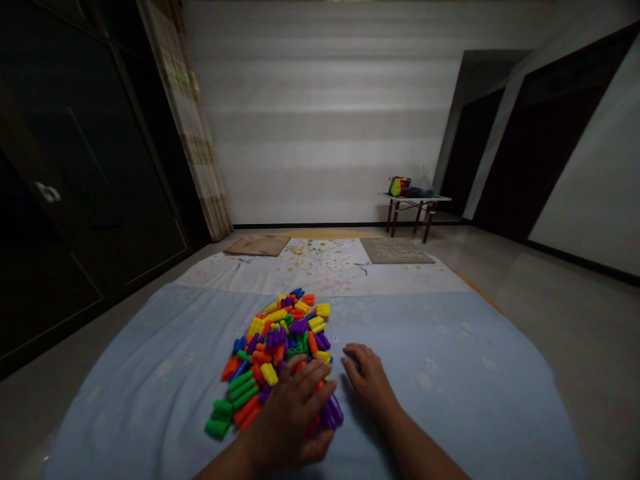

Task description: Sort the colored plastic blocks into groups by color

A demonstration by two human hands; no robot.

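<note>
A heap of plastic building blocks (280,337) in green, orange, yellow, purple and blue lies on the cloth-covered table, left of centre. Over the near right part of this heap is my left hand (297,407), palm down with its fingers spread. It hides some blocks, and whether it presses on them I cannot tell. A purple block (331,413) shows beside its fingers. Just right of the heap, my right hand (369,377) rests near the cloth, fingers loosely bent and thumb apart, with nothing visible in it.
The blue and white flowered tablecloth (440,373) has folds at the left. Two flat boards, a brown one (259,245) and a greyish one (396,251), lie at the far edge. Beyond stands a small folding table (440,198) with a colourful bag (399,186) on it.
</note>
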